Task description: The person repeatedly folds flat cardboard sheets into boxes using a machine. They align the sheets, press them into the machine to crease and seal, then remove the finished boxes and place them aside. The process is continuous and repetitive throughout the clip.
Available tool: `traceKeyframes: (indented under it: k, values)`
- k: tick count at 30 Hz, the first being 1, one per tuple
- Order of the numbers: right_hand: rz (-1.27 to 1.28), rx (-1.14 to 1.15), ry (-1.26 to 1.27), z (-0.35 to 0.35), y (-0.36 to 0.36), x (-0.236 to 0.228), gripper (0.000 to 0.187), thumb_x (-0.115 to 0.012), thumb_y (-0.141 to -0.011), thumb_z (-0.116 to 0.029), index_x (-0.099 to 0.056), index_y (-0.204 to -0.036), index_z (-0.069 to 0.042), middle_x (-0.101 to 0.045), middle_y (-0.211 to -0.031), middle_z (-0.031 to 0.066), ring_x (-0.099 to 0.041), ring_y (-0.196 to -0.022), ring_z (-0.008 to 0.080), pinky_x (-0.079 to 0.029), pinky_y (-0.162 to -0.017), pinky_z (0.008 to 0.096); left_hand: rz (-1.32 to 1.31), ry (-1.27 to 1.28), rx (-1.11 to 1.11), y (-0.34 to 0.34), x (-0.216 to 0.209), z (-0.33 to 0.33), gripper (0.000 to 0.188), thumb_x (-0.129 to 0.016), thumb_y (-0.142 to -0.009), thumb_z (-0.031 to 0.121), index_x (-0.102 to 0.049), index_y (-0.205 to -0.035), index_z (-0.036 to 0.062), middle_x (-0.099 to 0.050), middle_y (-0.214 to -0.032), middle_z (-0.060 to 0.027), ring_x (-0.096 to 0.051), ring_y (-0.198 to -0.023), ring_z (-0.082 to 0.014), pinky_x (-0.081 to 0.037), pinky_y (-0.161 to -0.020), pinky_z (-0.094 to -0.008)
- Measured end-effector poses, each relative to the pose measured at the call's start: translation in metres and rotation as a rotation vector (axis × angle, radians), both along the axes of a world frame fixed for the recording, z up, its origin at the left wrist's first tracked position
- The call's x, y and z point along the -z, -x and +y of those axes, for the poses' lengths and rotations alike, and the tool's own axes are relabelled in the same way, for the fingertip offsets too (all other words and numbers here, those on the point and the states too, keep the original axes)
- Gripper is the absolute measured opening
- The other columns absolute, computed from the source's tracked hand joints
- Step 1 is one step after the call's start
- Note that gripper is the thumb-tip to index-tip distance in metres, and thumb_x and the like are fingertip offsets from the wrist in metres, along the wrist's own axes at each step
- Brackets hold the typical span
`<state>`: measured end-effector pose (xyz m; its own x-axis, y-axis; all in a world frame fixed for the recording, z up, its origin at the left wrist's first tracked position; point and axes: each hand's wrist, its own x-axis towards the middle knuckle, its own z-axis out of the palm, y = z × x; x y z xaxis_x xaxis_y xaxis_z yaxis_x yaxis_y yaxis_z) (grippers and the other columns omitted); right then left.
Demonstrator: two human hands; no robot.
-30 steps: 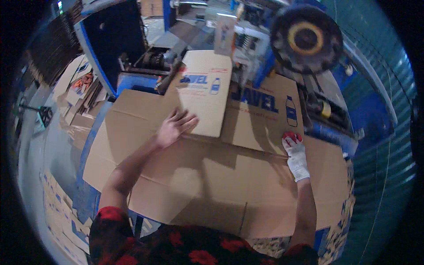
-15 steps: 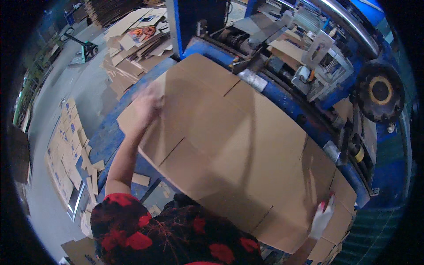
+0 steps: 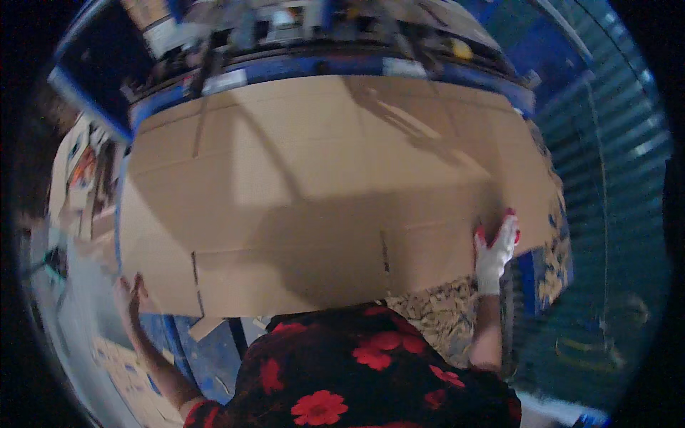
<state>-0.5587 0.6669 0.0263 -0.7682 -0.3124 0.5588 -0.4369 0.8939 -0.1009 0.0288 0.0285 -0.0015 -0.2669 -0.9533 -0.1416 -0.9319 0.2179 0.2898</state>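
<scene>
A large flat brown cardboard sheet [image 3: 321, 235] with creases and cut slots lies across the blue machine's bed in front of me. My left hand [image 3: 131, 298], bare and a little blurred, is at the sheet's near left corner with its thumb and fingers apart. Over the right part of the sheet, near its front edge, is my right hand [image 3: 495, 251] in a white glove with red fingertips. Its thumb stands away from the fingers, and nothing shows in its grasp. Shadows fall over much of the cardboard.
The machine's blue front rail [image 3: 314, 69] runs behind the sheet. Small cardboard scraps [image 3: 446, 308] are heaped below its front edge, with more along the right side. A corrugated green wall [image 3: 592, 207] stands at right. Cardboard pieces [image 3: 132, 371] lie on the floor at lower left.
The view has swung to the right, so the sheet now lies square before me. My left hand has moved from the sheet's left part to its near left corner. The right hand stays at right.
</scene>
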Motion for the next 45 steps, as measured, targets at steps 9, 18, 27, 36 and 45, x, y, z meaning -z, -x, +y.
traceKeyframes:
  k: [9,18,27,36,45]
  values:
    - [-0.721,-0.181,1.77,0.059,0.016,0.014,0.047,-0.056,-0.087,-0.006,-0.045,-0.132,0.003,-0.053,-0.13,0.0127,-0.05,-0.121,0.0233,-0.04,-0.102,0.0377,-0.026,0.243,0.097,0.01,-0.1,0.0,0.056,-0.062,-0.089,0.041,-0.052,-0.125,-0.0015,-0.062,-0.114,-0.0179,-0.058,-0.102,-0.0271,-0.045,-0.087,-0.0352]
    - [-0.567,-0.047,0.85,-0.005,-0.063,-0.025,0.037,-0.068,-0.078,-0.001,-0.06,-0.114,0.0,-0.059,-0.121,0.013,-0.058,-0.104,0.0202,-0.045,-0.092,0.0383,0.626,-0.266,0.437,0.105,-0.08,0.148,0.062,-0.068,-0.08,0.006,-0.043,-0.136,0.0016,-0.048,-0.134,-0.0153,-0.046,-0.123,-0.0286,-0.037,-0.102,-0.0408]
    - [-0.005,-0.681,-0.511,-0.03,-0.008,0.026,0.023,-0.052,-0.091,-0.015,-0.054,-0.112,-0.006,-0.056,-0.12,0.0115,-0.05,-0.116,0.0278,-0.041,-0.101,0.0407,0.007,0.492,1.193,0.239,-0.071,0.199,0.063,-0.053,-0.075,0.017,-0.048,-0.138,0.0186,-0.044,-0.142,-0.0077,-0.033,-0.134,-0.0438,-0.019,-0.109,-0.0648]
    - [0.367,-0.512,-0.731,-0.019,0.02,0.05,0.018,-0.057,-0.086,-0.01,-0.058,-0.103,-0.006,-0.058,-0.105,0.0126,-0.054,-0.11,0.0292,-0.044,-0.096,0.0413,-0.014,0.526,1.237,0.24,-0.06,0.196,0.06,-0.053,-0.076,0.023,-0.05,-0.136,0.0201,-0.048,-0.139,-0.0056,-0.041,-0.129,-0.0423,-0.024,-0.105,-0.0679]
    - [0.005,-0.716,-0.377,-0.126,0.017,-0.046,0.047,-0.061,-0.06,0.004,-0.058,-0.105,-0.008,-0.059,-0.11,0.0138,-0.054,-0.112,0.037,-0.041,-0.098,0.0526,0.327,0.53,0.98,0.288,-0.063,0.154,0.054,-0.05,-0.083,0.029,-0.051,-0.135,0.0149,-0.051,-0.137,-0.0086,-0.045,-0.127,-0.0383,-0.026,-0.108,-0.0573]
